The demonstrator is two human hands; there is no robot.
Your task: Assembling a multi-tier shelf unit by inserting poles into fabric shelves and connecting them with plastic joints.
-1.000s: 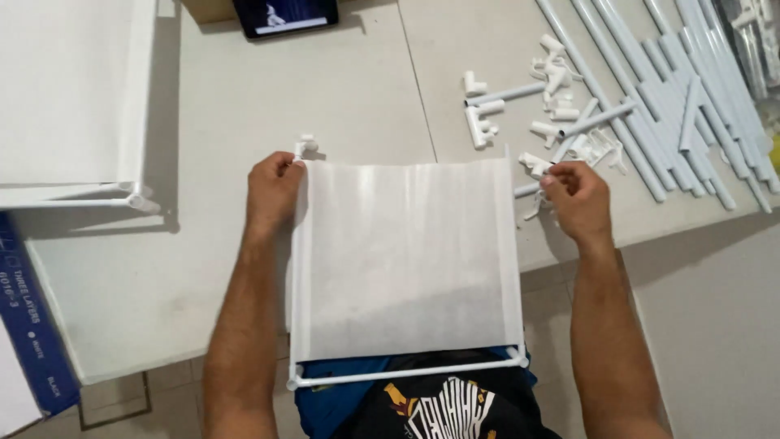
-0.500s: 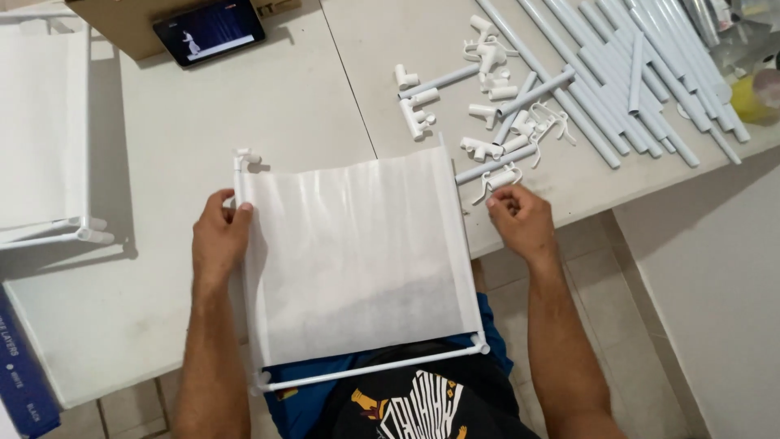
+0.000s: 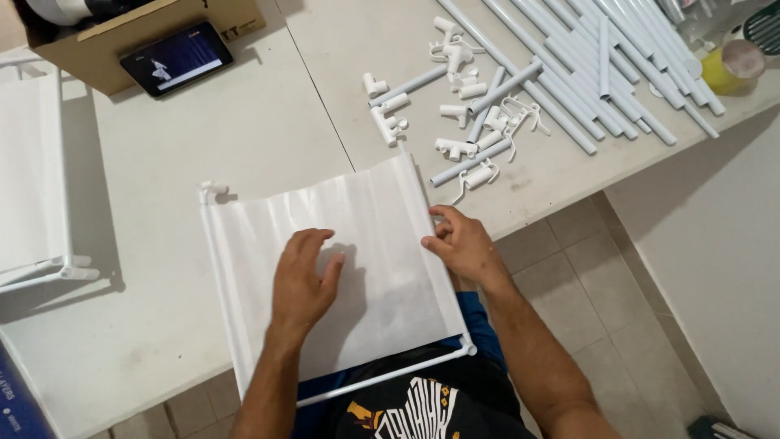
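Head view looked down on a white fabric panel [image 3: 366, 244] stretched on a frame of white plastic tubes, lying on the near edge of a pale table [image 3: 244, 122] and overhanging it toward the person's lap. The left hand [image 3: 302, 280] lay flat on the middle of the fabric, fingers spread and apart, gripping nothing. The right hand [image 3: 460, 242] was at the panel's right edge, its fingers curled together and pinched on the fabric border where it wraps the side tube. A white elbow connector [image 3: 211, 190] sat at the panel's far left corner, and the near tube [image 3: 390, 375] ran across below the table edge. Just beyond the right hand lay a scatter of small white connectors [image 3: 467, 106] and short tubes, some with white cord loops. Farther right, a bundle of long white tubes [image 3: 585, 65] lay slantwise, with a yellow container [image 3: 731, 69] beside them. At far left sat another fabric-covered frame [image 3: 32, 187], and behind it a cardboard box [image 3: 146, 32] with a phone [image 3: 176, 58] leaning on it.
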